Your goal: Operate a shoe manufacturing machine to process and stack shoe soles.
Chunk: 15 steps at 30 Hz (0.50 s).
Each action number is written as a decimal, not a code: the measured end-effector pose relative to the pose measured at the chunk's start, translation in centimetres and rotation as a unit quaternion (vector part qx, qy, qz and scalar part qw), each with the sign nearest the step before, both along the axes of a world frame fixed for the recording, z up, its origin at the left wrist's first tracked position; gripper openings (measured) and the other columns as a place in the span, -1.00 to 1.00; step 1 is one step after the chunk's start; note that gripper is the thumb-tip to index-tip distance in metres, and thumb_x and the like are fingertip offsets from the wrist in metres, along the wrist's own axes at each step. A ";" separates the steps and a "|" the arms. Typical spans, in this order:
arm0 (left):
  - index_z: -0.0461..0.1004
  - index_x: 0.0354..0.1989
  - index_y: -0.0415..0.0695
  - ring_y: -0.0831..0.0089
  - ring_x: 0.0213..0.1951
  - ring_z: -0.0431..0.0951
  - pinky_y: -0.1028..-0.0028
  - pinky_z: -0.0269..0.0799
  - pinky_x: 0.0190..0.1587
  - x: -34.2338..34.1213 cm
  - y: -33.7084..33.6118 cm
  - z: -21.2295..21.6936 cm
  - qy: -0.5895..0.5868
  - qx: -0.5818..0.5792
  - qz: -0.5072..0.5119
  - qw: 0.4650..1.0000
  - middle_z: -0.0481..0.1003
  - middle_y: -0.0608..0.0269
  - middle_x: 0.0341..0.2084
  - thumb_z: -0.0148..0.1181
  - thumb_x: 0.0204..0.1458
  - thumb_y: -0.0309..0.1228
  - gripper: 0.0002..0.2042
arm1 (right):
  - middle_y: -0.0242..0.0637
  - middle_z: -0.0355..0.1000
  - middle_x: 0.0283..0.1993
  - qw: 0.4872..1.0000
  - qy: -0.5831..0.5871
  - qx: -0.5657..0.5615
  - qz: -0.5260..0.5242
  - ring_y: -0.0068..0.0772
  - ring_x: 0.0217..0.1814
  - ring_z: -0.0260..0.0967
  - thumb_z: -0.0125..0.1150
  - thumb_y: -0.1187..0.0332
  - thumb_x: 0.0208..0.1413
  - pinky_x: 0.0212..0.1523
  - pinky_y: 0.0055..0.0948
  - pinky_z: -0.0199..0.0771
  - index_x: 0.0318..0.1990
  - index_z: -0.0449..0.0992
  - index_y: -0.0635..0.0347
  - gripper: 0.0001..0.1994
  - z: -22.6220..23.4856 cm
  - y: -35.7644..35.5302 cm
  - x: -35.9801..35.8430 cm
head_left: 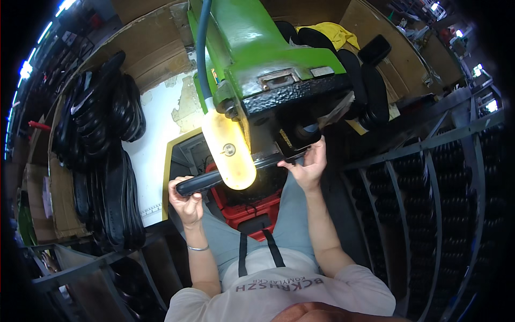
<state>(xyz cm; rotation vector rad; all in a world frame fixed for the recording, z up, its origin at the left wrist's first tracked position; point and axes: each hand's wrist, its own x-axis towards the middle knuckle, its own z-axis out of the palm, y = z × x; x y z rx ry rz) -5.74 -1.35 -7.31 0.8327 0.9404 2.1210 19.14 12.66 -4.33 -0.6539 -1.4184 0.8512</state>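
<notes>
- Black rubber sole [225, 180] is lying across the centre of the head view, its left end gripped by the left hand [186, 201], fingers wrapped tight around it, and its right end going in under the black head of the green machine [252, 48].
- Right hand [309, 166] is pressing the sole's far end at the machine head, fingers curled narrow around the edge.
- Those right fingertips are sitting just beside the working part of the machine; a slip of the sole could likely carry them into it.
- With only one end clamped in the left fist, the sole could twist and feed in crooked.
- A glowing yellow lamp [229, 148] is covering the sole's middle, so the contact point is hidden.
- Stacks of black soles [102, 155] at the left are blurring into shadow; the red crate [252, 206] below is half covered.
</notes>
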 end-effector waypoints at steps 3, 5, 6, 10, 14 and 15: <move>0.29 -0.20 -0.12 0.38 -0.22 0.42 0.32 0.48 -0.07 -1.8 -1.3 -2.1 -0.035 0.001 -0.021 0.999 0.34 0.29 -0.33 0.44 -0.18 -0.54 -0.57 | -0.21 0.17 -0.02 0.997 0.048 -0.051 0.031 -0.41 0.00 0.30 0.63 0.53 -0.46 -0.04 -0.47 0.47 -0.01 0.19 0.29 -0.20 -0.4 -1.4 -2.5; 0.28 -0.19 -0.12 0.32 -0.13 0.46 0.05 0.53 0.01 -2.3 -1.7 -3.3 -0.121 -0.010 -0.075 0.990 0.35 0.28 -0.29 0.39 -0.14 -0.55 -0.60 | -0.16 0.17 0.06 1.000 0.006 0.006 -0.003 -0.31 0.09 0.29 0.55 0.65 -0.42 0.10 -0.40 0.39 0.05 0.14 0.30 -0.19 -0.7 -2.0 -3.7; 0.28 -0.19 -0.12 0.32 -0.13 0.46 0.05 0.53 0.01 -2.8 -1.9 -4.5 -0.121 -0.008 -0.072 0.990 0.35 0.28 -0.29 0.39 -0.14 -0.55 -0.60 | -0.12 0.17 0.09 0.999 0.037 0.008 0.016 -0.25 0.14 0.28 0.46 0.71 -0.36 0.17 -0.36 0.34 0.11 0.12 0.32 -0.20 -1.1 -2.3 -4.3; 0.33 -0.02 -0.06 0.04 0.04 0.47 -0.12 0.47 0.04 -3.5 -2.9 -8.9 -0.120 -0.011 -0.111 0.987 0.45 0.08 -0.04 0.34 -0.05 -0.46 -0.58 | -0.04 0.23 0.14 0.998 0.006 0.059 0.010 -0.16 0.20 0.27 0.43 0.71 -0.32 0.19 -0.31 0.32 0.25 0.01 0.37 -0.09 -0.2 -4.9 -6.0; 0.34 -0.09 -0.05 0.08 0.09 0.43 -0.16 0.44 0.05 -3.2 -3.7 -9.5 -0.192 0.018 -0.140 0.971 0.43 0.21 -0.09 0.36 -0.09 -0.51 -0.61 | 0.06 0.21 0.19 1.000 -0.006 -0.003 0.016 -0.21 0.26 0.20 0.37 0.68 -0.18 0.26 -0.33 0.21 0.31 -0.03 0.42 -0.13 -1.9 -6.0 -5.7; 0.31 -0.17 -0.07 0.16 0.01 0.46 -0.16 0.45 0.04 -3.1 -3.9 -9.0 -0.175 0.014 -0.132 0.976 0.40 0.25 -0.19 0.36 -0.13 -0.57 -0.62 | 0.02 0.28 0.12 0.996 -0.045 -0.070 0.022 -0.25 0.12 0.32 0.38 0.65 -0.16 0.13 -0.37 0.34 0.26 0.08 0.43 -0.22 -2.8 -5.7 -5.0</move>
